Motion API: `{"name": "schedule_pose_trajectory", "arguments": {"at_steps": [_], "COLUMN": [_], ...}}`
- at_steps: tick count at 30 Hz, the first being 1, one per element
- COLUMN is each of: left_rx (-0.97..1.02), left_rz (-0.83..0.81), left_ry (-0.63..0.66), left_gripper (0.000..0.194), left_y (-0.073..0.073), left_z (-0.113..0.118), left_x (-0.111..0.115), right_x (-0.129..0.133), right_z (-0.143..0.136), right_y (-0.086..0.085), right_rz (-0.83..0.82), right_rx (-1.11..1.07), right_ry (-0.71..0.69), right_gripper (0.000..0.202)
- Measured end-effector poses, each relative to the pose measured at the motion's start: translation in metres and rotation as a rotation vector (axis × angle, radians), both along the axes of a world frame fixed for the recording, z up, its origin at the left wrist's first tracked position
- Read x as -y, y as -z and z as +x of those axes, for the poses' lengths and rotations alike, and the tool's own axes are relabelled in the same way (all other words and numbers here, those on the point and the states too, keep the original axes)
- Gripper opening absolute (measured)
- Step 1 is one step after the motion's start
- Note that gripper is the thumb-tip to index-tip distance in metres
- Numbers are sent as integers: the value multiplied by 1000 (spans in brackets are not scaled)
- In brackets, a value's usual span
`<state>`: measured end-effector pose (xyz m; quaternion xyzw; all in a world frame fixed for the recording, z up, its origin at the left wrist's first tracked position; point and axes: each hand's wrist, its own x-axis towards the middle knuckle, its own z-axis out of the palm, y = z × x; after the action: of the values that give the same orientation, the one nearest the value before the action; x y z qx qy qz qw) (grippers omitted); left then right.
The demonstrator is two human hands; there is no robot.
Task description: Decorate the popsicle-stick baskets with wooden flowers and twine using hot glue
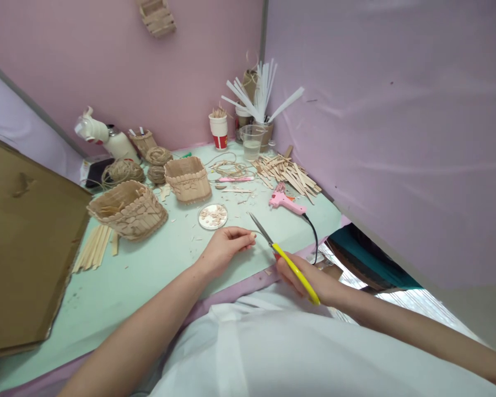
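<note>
My right hand (301, 275) is closed around yellow-handled scissors (296, 270), whose blades point up and left over the table's near edge. My left hand (227, 248) pinches a small pale wooden piece (253, 235) between thumb and fingertips, just left of the blades. The piece is tiny and mostly covered by the fingers. Just beyond my left hand lies a round white dish (213, 216) with small wooden bits in it. A pink glue gun (287, 202) rests on the table beyond the scissors, its black cord running over the near edge.
Two wooden baskets (188, 179) stand left of centre, near twine balls (124, 172). Craft sticks (289, 173) are heaped at the back right. A clear cup (252, 142), a red-and-white cup (219, 132) and white strips (264, 91) stand behind. A cardboard sheet (28, 242) leans at left.
</note>
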<state>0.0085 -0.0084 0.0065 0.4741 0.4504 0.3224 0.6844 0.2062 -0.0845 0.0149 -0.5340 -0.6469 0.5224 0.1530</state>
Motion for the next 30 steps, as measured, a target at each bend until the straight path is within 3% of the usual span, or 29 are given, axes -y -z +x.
{"name": "schedule_pose_trajectory", "arguments": {"at_steps": [6,14,23,30], "left_rx": [30,43,31,-6], "left_rz": [20,71,109,124], "left_ry": [-18,5,45,76], "left_gripper": [23,11,14,14], "left_y": [2,-1,3,2], "left_z": [-2,-1,-2,-4], "left_x": [-1,1,1,1], "right_x": [-1,-2,1,4], "right_z": [-2,-9,-11,-11], "right_y": [7,-4,-10,-11], "right_rz": [76,210,183,94], "right_rx": [219,569,630,564], "right_ry": [78,68,23,61], "right_gripper": [27,35,41,32]}}
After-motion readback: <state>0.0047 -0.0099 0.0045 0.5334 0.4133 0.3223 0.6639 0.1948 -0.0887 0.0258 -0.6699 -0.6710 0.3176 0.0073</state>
